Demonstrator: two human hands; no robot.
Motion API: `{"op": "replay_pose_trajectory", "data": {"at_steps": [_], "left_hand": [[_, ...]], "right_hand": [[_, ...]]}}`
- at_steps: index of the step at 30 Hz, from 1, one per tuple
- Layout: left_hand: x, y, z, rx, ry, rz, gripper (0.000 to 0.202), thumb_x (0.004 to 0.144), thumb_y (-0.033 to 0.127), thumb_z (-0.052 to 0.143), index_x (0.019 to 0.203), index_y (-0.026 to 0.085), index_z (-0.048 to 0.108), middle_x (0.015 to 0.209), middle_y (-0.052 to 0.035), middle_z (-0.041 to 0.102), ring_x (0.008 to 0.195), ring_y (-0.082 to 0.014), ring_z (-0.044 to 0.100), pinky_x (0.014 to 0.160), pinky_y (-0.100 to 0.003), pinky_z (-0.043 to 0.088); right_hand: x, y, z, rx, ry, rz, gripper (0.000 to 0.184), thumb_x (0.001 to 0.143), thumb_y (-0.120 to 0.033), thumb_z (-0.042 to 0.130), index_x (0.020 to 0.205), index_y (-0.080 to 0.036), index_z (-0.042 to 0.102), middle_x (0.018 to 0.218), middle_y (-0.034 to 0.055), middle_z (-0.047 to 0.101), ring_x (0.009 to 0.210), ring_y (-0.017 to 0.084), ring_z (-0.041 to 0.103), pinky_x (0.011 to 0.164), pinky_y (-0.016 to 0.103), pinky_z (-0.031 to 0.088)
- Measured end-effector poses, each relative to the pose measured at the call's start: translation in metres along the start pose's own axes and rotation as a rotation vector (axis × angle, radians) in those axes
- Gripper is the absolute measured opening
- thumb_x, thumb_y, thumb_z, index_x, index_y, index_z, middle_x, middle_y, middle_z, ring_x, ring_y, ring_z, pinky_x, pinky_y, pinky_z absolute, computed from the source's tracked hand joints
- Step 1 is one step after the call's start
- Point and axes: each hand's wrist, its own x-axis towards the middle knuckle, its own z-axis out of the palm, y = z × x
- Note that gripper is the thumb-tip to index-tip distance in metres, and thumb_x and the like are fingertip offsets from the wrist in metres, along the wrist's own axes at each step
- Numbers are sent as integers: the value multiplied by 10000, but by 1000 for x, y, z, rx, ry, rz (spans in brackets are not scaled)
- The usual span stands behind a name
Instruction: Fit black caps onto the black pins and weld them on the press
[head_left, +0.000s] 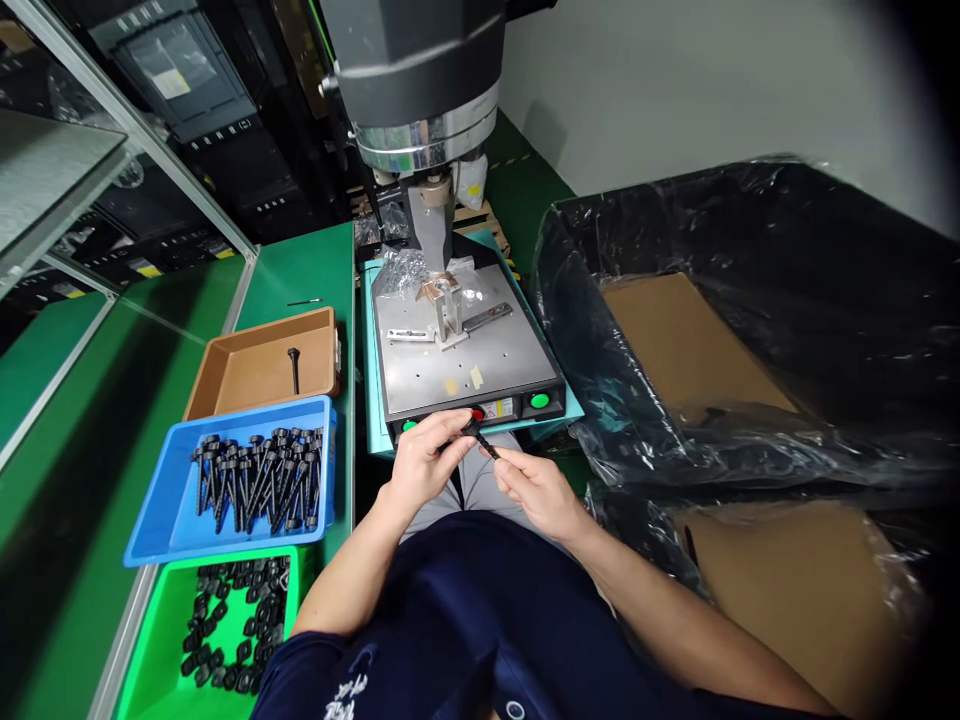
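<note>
My left hand (426, 460) and my right hand (534, 490) meet just in front of the press machine's control edge, both pinched on one small black screw-like part (480, 436). The left fingers grip its head end, the right fingers its thin shaft end. Behind them lies the grey machine plate (487, 375) with a metal fixture (444, 305) under the press head (424, 90). A red button and green buttons (539, 401) sit on the machine's front edge.
On the green bench at left stand a blue tray (161, 515) of several black screws, a green tray (154, 660) of small black pieces, and a brown tray (247, 375) holding one screw. A cardboard box lined with black plastic (750, 300) fills the right side.
</note>
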Motion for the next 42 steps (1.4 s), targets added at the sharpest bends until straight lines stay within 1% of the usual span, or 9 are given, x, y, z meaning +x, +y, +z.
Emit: {"op": "replay_pose_trajectory", "data": {"at_steps": [5,14,19,23,26,28,32,37,42], "left_hand": [[-2,-2,1,36,9,-46,311,904,284,631,1203,205,671,1123,-107,727,812,-166,692,779,-331,595],[-6,-6,4,-5,1,-18,291,925,259,594,1200,197,668,1187,-115,707,1079,-216,675,869,-369,592],[-10,-8,5,-17,28,-18,293,927,254,589,1206,207,663,1187,-106,707,1101,-216,669,928,-390,576],[-8,-6,6,-57,33,-5,318,940,238,563,1249,223,634,1235,-101,684,1153,-214,644,987,-413,549],[-5,-5,7,-60,18,16,320,946,233,548,1256,213,627,1314,-121,630,1199,-222,613,1013,-431,531],[-5,-7,9,-53,-10,40,312,944,236,549,1243,206,635,1397,-137,558,1237,-234,582,1023,-437,522],[-7,-10,14,-51,-113,19,321,945,247,546,1253,223,633,1458,-133,486,1278,-249,546,1036,-434,510],[-6,-18,16,-104,-159,-4,336,935,263,570,1265,239,630,1422,-120,525,1291,-250,526,1069,-449,469],[17,-42,22,-324,39,-235,471,885,350,652,1334,231,573,1312,-133,607,1165,-244,599,963,-414,519]], "right_hand": [[-2,-8,7,285,-24,157,540,810,-581,680,1124,-143,641,608,-55,395,460,48,191,419,212,123],[-4,-15,10,313,-14,199,541,789,-570,714,1099,-134,638,610,-56,416,451,36,193,420,209,105],[-2,-7,15,272,0,172,489,815,-557,690,1082,-150,637,609,-55,418,444,40,204,415,205,117],[3,-6,19,141,-14,47,428,862,-566,625,1030,-173,646,642,-28,496,461,77,352,421,224,301],[10,-11,18,3,-92,-79,384,911,-546,570,898,-173,659,735,31,599,663,149,553,661,299,496],[16,-13,16,45,-81,-114,397,926,-559,541,948,-179,656,842,63,638,781,180,593,767,331,513],[27,-13,12,170,-3,-112,480,907,-579,560,1208,-206,587,1055,98,650,806,184,605,735,333,526],[41,-18,-1,76,-61,-165,374,884,-498,630,1088,-185,646,1061,99,671,940,208,620,842,352,507],[73,-33,-32,83,282,-182,454,749,-511,751,1023,-170,632,831,65,689,724,172,602,563,252,441]]}}
